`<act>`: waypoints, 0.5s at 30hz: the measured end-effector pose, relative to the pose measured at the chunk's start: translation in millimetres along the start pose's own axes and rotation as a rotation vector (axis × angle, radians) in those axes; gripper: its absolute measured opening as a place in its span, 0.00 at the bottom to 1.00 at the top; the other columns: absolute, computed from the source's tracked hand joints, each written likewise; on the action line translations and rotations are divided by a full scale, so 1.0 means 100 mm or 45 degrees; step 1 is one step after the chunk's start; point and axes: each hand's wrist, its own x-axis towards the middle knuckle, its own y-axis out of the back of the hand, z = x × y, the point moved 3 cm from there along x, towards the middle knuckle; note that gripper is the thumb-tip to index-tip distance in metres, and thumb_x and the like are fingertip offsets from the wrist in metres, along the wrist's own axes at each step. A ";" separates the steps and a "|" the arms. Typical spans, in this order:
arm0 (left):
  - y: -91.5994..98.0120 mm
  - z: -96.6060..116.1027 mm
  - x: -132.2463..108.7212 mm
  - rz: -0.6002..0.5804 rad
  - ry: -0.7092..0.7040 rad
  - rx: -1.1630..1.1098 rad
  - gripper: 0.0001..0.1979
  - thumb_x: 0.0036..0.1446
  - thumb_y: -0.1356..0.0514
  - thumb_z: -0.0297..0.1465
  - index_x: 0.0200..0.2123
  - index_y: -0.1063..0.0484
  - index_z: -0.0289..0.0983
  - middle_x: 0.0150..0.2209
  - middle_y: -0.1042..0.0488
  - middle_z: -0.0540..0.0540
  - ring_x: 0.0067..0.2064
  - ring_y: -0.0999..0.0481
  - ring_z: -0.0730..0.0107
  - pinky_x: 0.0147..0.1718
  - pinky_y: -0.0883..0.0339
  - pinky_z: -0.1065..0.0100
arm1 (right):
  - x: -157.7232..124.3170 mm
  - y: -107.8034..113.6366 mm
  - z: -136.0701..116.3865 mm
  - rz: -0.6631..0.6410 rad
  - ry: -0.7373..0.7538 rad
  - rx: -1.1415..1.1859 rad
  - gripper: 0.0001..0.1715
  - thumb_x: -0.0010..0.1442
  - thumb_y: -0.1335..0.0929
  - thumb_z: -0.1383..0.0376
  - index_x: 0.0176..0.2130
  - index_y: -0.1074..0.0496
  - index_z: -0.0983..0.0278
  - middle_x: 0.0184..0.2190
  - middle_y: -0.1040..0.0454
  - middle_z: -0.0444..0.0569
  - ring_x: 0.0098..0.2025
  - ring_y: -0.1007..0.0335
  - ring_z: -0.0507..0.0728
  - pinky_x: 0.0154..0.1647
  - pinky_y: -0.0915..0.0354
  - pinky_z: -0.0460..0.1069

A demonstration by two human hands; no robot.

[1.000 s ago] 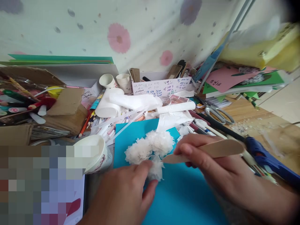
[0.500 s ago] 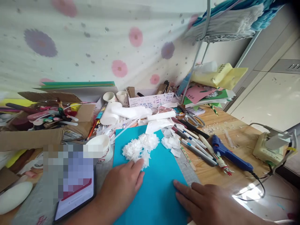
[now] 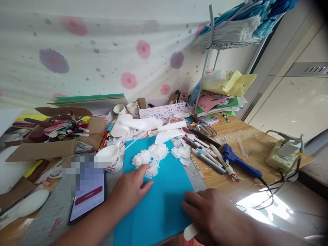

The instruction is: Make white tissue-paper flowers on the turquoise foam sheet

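A blue sheet of paper [image 3: 164,198] lies in front of me, carrying a clump of crumpled white tissue paper [image 3: 151,157]. My left hand [image 3: 133,188] reaches over its left side, index finger at the clump's lower edge and thumb held apart; it grips nothing that I can see. At the sheet's lower right edge, my right hand [image 3: 207,212] has its fingers curled down against the paper. The rounded end of a pale wooden craft stick [image 3: 191,232] pokes out from under that palm. Loose white tissue pieces [image 3: 180,152] lie by the sheet's upper right edge.
Left of the sheet are a paper cup [image 3: 110,160] and a phone [image 3: 89,194]. To the right lie several pens [image 3: 205,157], a blue glue gun [image 3: 241,162] and a power strip [image 3: 282,155]. Scissors [image 3: 206,128] and a cardboard box [image 3: 46,150] sit farther back.
My left hand has drawn back slightly from the clump, thumb spreading. My right fingers have curled in, and more of the craft stick shows. The camera view has shifted a little.
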 end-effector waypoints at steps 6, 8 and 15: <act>-0.01 -0.02 -0.02 -0.027 -0.002 -0.037 0.21 0.60 0.48 0.36 0.56 0.37 0.39 0.25 0.29 0.54 0.28 0.27 0.68 0.27 0.39 0.71 | 0.10 -0.06 -0.13 0.285 0.217 -0.094 0.08 0.61 0.37 0.69 0.29 0.34 0.63 0.25 0.32 0.44 0.22 0.41 0.54 0.20 0.55 0.52; 0.00 -0.01 -0.02 -0.045 0.001 -0.033 0.23 0.60 0.49 0.36 0.57 0.38 0.39 0.25 0.29 0.54 0.28 0.28 0.67 0.27 0.40 0.71 | 0.10 -0.04 -0.15 0.343 0.294 -0.119 0.11 0.62 0.37 0.70 0.27 0.35 0.64 0.23 0.34 0.44 0.22 0.42 0.54 0.21 0.56 0.52; -0.07 0.11 -0.14 -0.258 -0.048 -0.025 0.31 0.55 0.43 0.37 0.62 0.42 0.43 0.23 0.29 0.54 0.25 0.29 0.68 0.22 0.46 0.71 | -0.10 -0.01 -0.37 0.203 0.337 -0.180 0.15 0.60 0.31 0.65 0.25 0.38 0.63 0.19 0.36 0.41 0.19 0.46 0.52 0.18 0.60 0.52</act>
